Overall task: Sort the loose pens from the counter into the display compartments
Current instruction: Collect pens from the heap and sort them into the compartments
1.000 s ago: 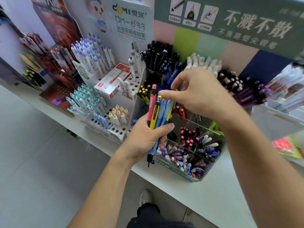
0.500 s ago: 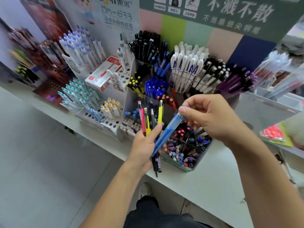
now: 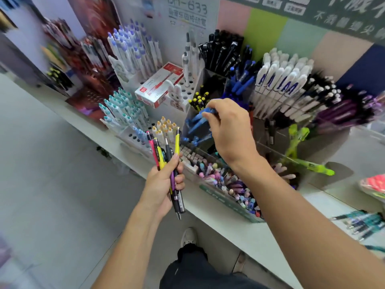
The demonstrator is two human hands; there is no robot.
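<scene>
My left hand [image 3: 163, 185] grips a bundle of pens [image 3: 167, 161], pink, yellow, black and purple, upright in front of the counter edge. My right hand [image 3: 227, 130] reaches over the clear display compartments [image 3: 210, 159] and pinches blue pens [image 3: 203, 119] at their tops. Those blue pens slant down into a compartment that holds other blue pens. The fingertips partly hide the pen ends.
White tiered racks [image 3: 133, 113] of teal, blue and orange-capped pens stand to the left, with a red and white box [image 3: 159, 89]. Black, blue, white and purple pens fill holders behind. Green highlighters [image 3: 298, 142] lie right. More loose pens [image 3: 362, 223] rest on the white counter [image 3: 239, 228].
My right hand pulled the blue pens out of the left hand's bundle and carried them up and left into the blue compartment. The left hand has lowered a little with the other pens.
</scene>
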